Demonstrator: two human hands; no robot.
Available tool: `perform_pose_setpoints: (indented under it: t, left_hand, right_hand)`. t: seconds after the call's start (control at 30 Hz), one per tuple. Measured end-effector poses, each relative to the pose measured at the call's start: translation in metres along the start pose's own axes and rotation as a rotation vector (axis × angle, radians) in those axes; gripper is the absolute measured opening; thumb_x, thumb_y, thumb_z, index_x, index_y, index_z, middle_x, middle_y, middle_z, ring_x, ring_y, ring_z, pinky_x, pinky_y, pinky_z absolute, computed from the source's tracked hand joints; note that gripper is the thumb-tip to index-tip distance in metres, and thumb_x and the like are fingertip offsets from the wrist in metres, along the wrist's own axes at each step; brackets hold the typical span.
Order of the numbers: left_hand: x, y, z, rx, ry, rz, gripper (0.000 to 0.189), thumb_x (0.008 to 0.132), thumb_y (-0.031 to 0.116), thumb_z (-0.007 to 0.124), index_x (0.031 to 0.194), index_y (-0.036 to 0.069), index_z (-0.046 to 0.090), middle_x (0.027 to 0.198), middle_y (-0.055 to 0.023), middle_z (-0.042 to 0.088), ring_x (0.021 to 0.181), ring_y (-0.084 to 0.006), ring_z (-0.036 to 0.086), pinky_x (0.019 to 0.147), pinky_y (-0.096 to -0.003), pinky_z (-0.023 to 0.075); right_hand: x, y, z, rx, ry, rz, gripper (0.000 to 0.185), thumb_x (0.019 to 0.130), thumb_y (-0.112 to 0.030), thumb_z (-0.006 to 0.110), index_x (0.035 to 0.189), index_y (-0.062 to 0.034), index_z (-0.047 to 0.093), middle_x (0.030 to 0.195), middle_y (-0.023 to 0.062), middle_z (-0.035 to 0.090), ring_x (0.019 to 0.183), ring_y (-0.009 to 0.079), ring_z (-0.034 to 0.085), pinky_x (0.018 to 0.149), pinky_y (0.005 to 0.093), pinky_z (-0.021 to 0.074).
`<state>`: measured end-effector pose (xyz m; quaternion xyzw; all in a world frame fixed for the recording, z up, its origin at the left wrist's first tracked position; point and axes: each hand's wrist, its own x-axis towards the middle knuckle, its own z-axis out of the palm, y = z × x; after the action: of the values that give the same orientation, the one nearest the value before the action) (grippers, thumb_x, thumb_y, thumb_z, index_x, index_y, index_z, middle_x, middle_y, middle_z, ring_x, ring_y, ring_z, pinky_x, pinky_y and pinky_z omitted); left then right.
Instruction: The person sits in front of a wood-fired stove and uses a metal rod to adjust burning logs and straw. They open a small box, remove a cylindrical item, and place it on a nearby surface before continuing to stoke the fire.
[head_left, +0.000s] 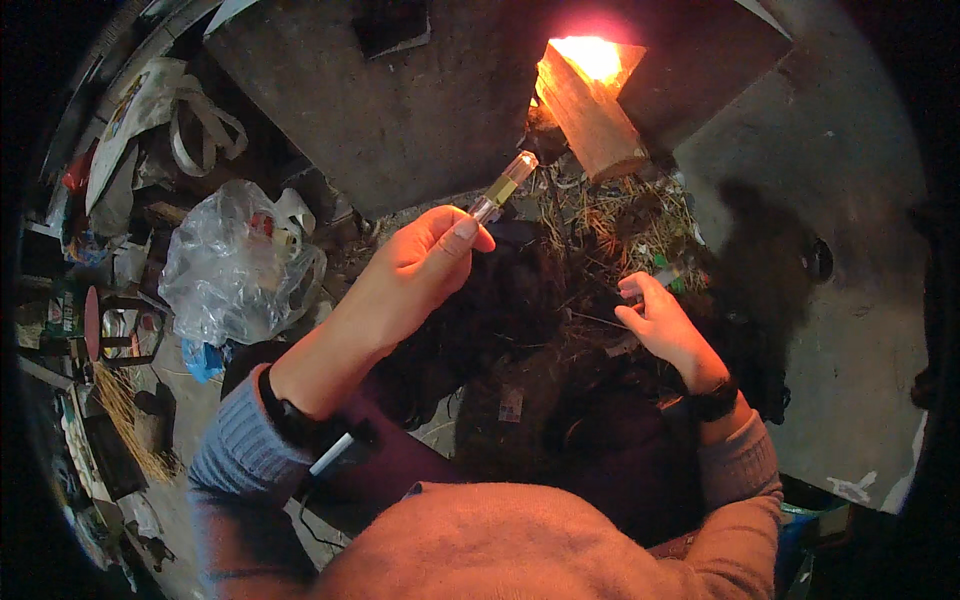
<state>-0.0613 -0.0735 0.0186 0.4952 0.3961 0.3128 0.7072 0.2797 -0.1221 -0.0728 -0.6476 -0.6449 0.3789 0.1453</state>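
Between the thumb and fingers of my left hand (424, 259) is a small clear tube with a yellow-green band (504, 187), tilted up toward the right. Its far tip lies just below a glowing fire (596, 60). A split piece of firewood (596, 124) sticks out of the fire opening, lit orange. Lower right, my right hand (664, 319) is raised with fingers loosely bent; I see nothing clearly held in it. Close beyond its fingers lies a small green and clear object (675, 277), too blurred to name.
Straw and twigs (622, 225) litter the ground below the fire. Dark flat slabs (360, 97) flank the opening. At left lie a clear plastic bag (232, 262), a cloth bag with handles (142, 112) and a straw broom (127, 420). A grey flat surface (862, 337) spans the right.
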Motion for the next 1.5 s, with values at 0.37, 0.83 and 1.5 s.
perform_pose_setpoints:
  t: [0.37,0.83,1.5]
  left_hand:
    - [-0.003,-0.004,-0.012,-0.005,0.006,0.067,0.021,0.099,0.025,0.052,0.113,0.009,0.052,0.079,0.0064,0.043,0.067,-0.0026,0.038,0.056,-0.0183,0.0346]
    - [-0.005,-0.004,0.012,0.46,-0.086,0.227,0.029,0.099,0.03,0.052,0.09,0.002,0.051,0.069,-0.0064,0.047,0.065,-0.0136,0.043,0.061,-0.0313,0.0406]
    - [-0.011,0.01,0.014,0.444,-0.158,0.284,0.029,0.098,0.031,0.052,0.092,0.003,0.05,0.068,-0.0033,0.044,0.063,-0.0146,0.043,0.059,-0.0327,0.0395]
  right_hand:
    - [0.015,-0.066,0.01,0.289,-0.102,-0.146,0.025,0.092,-0.011,0.06,0.115,-0.0016,0.056,0.102,0.0089,0.064,0.089,0.0151,0.061,0.079,0.0278,0.0497]
    - [0.019,-0.174,0.011,1.008,-0.075,-0.239,0.016,0.101,-0.018,0.048,0.098,-0.0048,0.055,0.065,-0.004,0.037,0.056,0.0048,0.032,0.054,0.0227,0.0324]
    - [0.002,-0.187,-0.006,0.855,-0.062,-0.332,0.021,0.101,-0.023,0.047,0.1,-0.0036,0.055,0.065,-0.0032,0.036,0.057,0.0063,0.032,0.058,0.0244,0.034]
